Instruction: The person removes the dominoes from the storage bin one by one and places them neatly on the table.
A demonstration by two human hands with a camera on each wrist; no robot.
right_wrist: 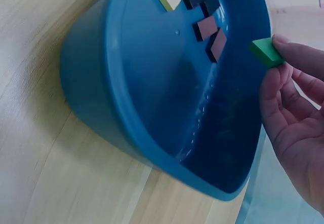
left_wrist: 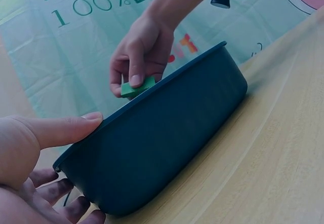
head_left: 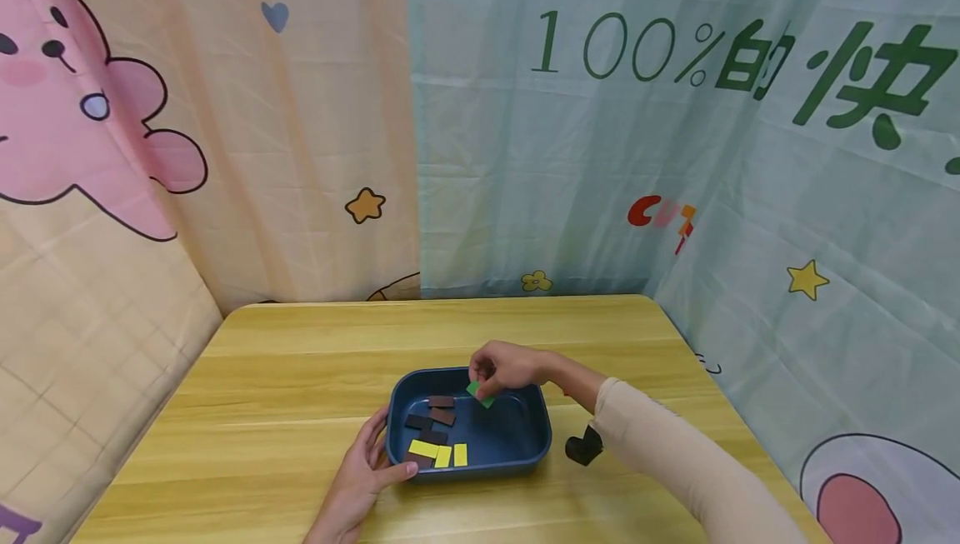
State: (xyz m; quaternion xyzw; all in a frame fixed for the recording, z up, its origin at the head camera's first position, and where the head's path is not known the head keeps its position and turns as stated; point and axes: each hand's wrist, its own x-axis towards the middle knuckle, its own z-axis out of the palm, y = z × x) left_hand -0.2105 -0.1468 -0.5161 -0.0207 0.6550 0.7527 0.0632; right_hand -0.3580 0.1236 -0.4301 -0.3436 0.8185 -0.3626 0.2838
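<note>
A deep blue plastic basin [head_left: 517,465] with rounded corners sits on the table. My left hand [head_left: 358,476] holds its left end, thumb over the near rim and fingers round the outside wall. Over the far side of the basin, my right hand [head_left: 512,365] pinches a flat green block [right_wrist: 267,52] between thumb and fingers. In the right wrist view the green block is apart from the basin floor. Several flat blocks lie at the basin's left side: brown blocks [head_left: 442,416], black blocks [head_left: 418,421] and yellow blocks [head_left: 461,455].
The wooden table [head_left: 247,419] stretches out around the basin. Printed curtains [head_left: 487,152] hang behind the table and along its sides. A black device [head_left: 584,446] shows beside the right sleeve [head_left: 675,452].
</note>
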